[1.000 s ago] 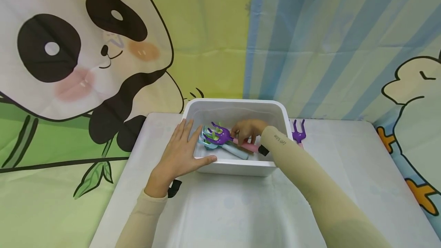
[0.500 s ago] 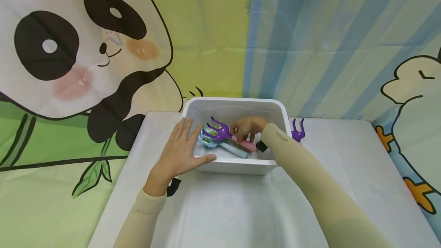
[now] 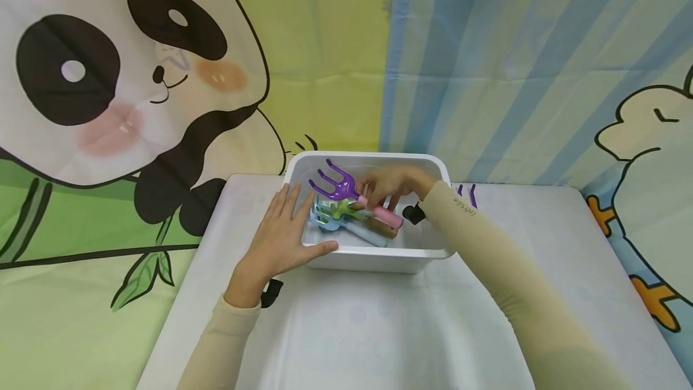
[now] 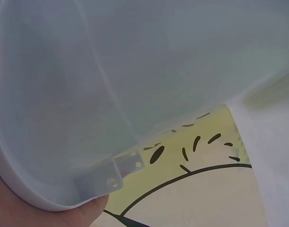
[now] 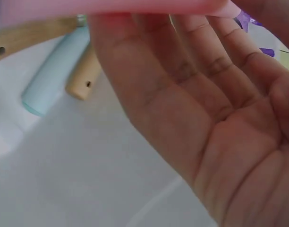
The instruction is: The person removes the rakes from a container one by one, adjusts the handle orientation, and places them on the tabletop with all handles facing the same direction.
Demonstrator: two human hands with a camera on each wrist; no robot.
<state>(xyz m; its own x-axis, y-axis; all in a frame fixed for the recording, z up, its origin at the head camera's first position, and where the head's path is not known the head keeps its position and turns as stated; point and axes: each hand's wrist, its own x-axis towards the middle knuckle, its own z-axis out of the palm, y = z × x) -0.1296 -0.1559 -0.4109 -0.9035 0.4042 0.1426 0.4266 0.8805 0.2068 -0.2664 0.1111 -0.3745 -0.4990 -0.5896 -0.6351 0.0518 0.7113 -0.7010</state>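
Note:
My right hand (image 3: pixel 391 185) pinches the pink handle (image 3: pixel 388 217) of a toy garden fork with a purple three-pronged head (image 3: pixel 342 188). The fork is raised over the other tools, inside the white plastic bin (image 3: pixel 373 261). In the right wrist view that pink handle (image 5: pixel 111 6) lies across the fingertips. Below it are a light blue handle (image 5: pixel 55 71) and wooden handles (image 5: pixel 83 75). A light blue rake (image 3: pixel 325 219) and a green tool head (image 3: pixel 340 208) lie at the bin's left. My left hand (image 3: pixel 281 236) rests spread at the bin's left front corner, thumb along the front rim.
Another purple fork (image 3: pixel 473 195) lies on the white-covered table (image 3: pixel 541 227), just right of the bin and partly hidden by the right sleeve. Behind the table hangs a printed cloth (image 3: pixel 330 65) with a panda and stripes.
My right hand has lifted the purple fork up off the other tools, uncovering the green tool head. The left hand stays at the bin's corner.

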